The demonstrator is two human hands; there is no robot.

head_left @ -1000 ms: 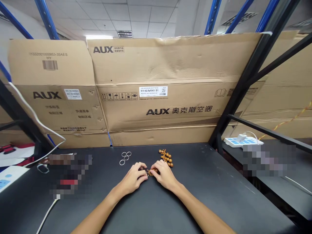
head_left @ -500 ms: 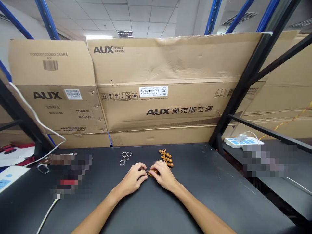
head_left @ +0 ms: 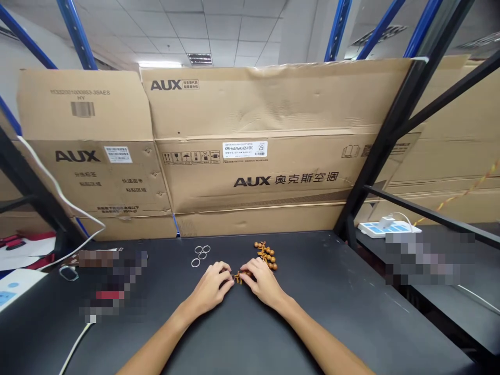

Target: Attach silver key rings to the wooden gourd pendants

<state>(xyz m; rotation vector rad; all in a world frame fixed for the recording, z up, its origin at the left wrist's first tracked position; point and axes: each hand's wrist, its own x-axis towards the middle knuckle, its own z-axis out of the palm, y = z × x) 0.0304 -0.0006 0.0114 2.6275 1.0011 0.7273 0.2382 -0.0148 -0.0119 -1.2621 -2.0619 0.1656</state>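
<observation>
Over the black tabletop my right hand (head_left: 262, 281) pinches a small brown wooden gourd charm, mostly covered by the fingers. Its knotted orange-brown cord (head_left: 238, 278) sticks out to the left, between the two hands. My left hand (head_left: 213, 286) is closed in a pinch at the cord's end; what lies between its fingertips is too small to make out. Just beyond my right hand lies a group of wooden gourd charms (head_left: 269, 252) with similar cords. Several thin metal rings (head_left: 202, 255) rest on the table beyond my left hand.
Cardboard boxes (head_left: 250, 114) stand along the back edge of the table (head_left: 234, 344). Black rack posts (head_left: 385, 133) rise at the sides. At left are a white cable (head_left: 76, 346) and blurred items; a power strip (head_left: 377, 229) sits on the right-hand shelf.
Between my hands, more of the charm's cord shows as my left fingertips have shifted slightly left. The view has tilted a little; the rings and other charms stay put.
</observation>
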